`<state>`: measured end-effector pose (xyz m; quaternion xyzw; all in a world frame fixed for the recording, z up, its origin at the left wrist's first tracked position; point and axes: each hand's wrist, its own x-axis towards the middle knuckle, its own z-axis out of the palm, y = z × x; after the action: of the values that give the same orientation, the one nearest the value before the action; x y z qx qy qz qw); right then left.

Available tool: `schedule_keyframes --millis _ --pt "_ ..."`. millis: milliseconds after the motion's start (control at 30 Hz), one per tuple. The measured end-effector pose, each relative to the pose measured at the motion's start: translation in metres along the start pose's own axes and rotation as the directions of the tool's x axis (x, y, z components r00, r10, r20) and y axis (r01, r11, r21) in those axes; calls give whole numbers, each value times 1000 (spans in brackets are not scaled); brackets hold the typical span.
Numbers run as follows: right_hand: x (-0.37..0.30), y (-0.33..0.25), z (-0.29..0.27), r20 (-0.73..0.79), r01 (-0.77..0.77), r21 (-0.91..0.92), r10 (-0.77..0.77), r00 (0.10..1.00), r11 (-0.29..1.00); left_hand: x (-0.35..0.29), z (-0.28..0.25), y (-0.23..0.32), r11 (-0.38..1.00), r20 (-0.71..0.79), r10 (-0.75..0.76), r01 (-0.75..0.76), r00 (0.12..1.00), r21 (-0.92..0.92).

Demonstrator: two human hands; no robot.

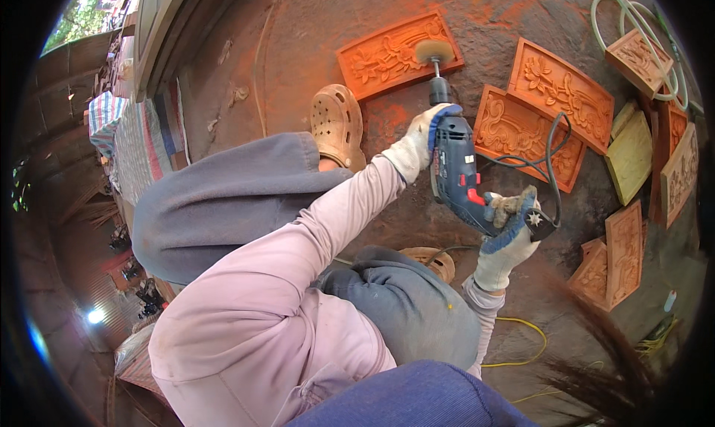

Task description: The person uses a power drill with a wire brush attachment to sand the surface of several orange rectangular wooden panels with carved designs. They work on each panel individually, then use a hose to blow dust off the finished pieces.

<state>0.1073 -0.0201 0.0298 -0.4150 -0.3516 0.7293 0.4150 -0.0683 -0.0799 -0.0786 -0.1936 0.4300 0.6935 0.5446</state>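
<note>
Both gloved hands hold a dark blue-black power drill (453, 162) with a red trigger. My left hand (421, 140) is wrapped round its front, just behind the chuck. My right hand (512, 222) grips the rear handle. A round tan buffing wheel (434, 51) on the drill's shaft is over the right part of an orange-stained carved wooden panel (391, 57); whether it touches the carving I cannot tell. Right of the drill, a second carved panel (562, 92) overlaps a third panel (514, 133). The drill's black cord (553, 159) loops across them.
More carved panels (624, 255) lean and lie at the right, beside a yellowish board (631, 155). A pale hose (633, 13) coils at the upper right. A yellow cable (536, 334) runs along the floor. My tan clog (337, 125) stands below the first panel.
</note>
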Motion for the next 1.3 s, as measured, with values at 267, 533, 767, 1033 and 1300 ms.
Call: schedule_keyframes --millis 267,533,767,1033,1300 --pt "8 -1 -16 1 -23 -59 23 1000 998 3 3 -6 995 1 -71 71 997 -71" --pt "18 -5 -28 13 -46 -25 46 999 999 7 15 -13 999 -5 -16 16 1000 -29" --pt "26 -7 -31 10 -47 -38 47 999 998 9 18 -18 1000 -21 16 -16 1000 -2" --pt "6 18 -25 35 -220 -22 220 975 975 -16 -38 -11 997 -85 36 -41 996 -64" --pt "8 16 -33 92 -124 22 122 988 992 -15 -15 -15 992 -107 125 -121 986 45"
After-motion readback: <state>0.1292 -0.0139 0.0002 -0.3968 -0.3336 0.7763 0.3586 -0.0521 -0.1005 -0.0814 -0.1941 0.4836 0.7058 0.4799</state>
